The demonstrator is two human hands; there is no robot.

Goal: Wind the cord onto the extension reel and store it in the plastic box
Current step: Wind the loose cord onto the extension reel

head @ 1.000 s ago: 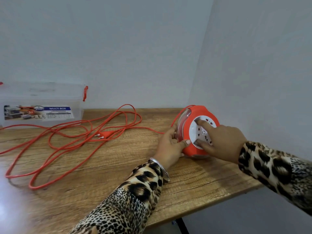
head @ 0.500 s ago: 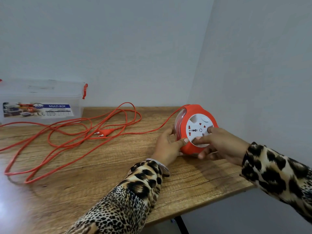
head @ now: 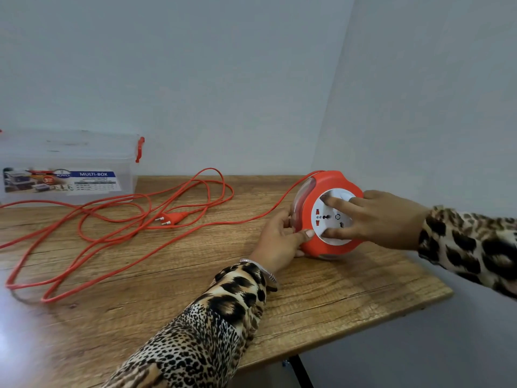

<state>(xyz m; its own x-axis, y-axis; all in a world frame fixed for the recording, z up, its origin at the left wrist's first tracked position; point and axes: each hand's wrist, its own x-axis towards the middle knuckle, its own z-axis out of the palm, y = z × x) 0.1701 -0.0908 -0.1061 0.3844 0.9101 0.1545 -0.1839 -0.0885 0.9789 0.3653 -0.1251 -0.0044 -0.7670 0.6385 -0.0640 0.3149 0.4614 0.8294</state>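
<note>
Fingers of the right hand (head: pixel 375 219) now spread on the reel's white socket face, where half a second ago they curled at its lower edge. Extension reel (head: pixel 327 217) stands on edge at the table's (head: pixel 349 289) right end, face toward the camera. Left hand (head: pixel 277 239) clamps its left rim. Cord (head: pixel 117 219) sprawls leftward, plug (head: pixel 173 217) pointing left, toward the closed plastic box (head: pixel 70 166)

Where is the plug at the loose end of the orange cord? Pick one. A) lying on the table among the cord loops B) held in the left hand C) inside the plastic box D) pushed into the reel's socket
A: the plug lies on the table among the loops of the cord, apart from both hands and the reel.
</note>
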